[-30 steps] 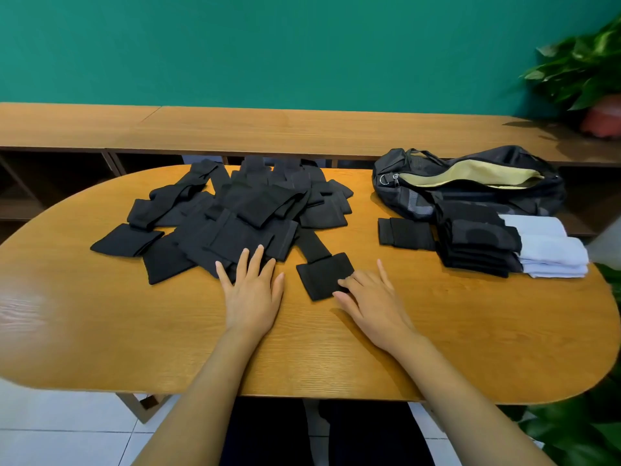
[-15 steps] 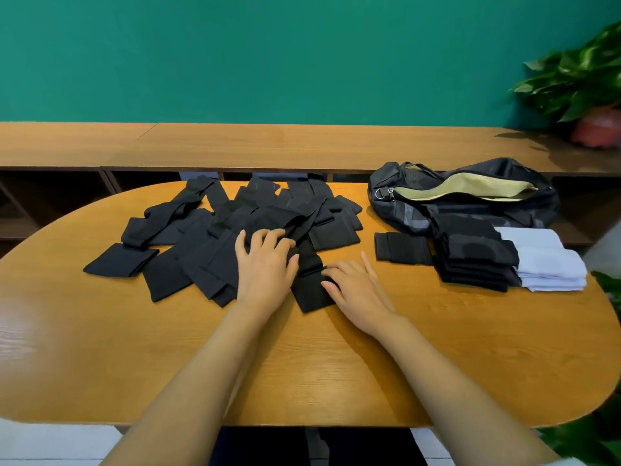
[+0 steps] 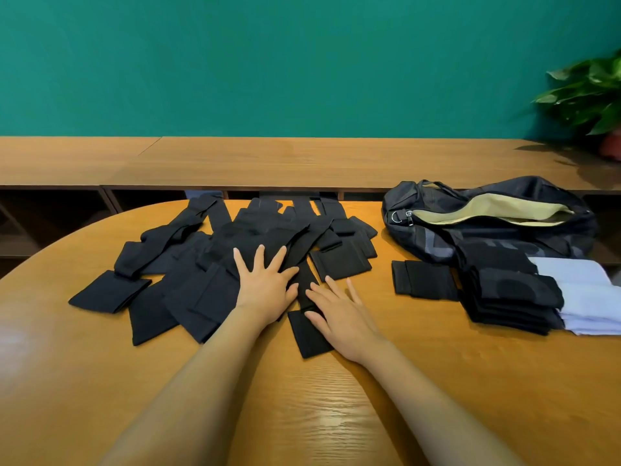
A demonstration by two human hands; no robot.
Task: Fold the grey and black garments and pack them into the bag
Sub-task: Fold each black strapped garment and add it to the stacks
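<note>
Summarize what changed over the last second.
The left hand moved forward from the near edge of the loose black pile onto it, curled briefly, and now presses flat with fingers spread. Nothing was picked up. The right hand stays flat on the near black strip; the bag and folded stack are unmoved.

Bare left hand: slim fingers, short rounded nails, faint knuckle creases across back, slender wrist. Bare right hand: same slim build, nails short, knuckles faintly marked. Bare left forearm, behind its hand toward camera: uncovered from wrist to lower frame edge, smooth, widening away from hand. Bare right forearm, behind its hand: uncovered likewise, smooth, leaving frame at lower right.
</note>
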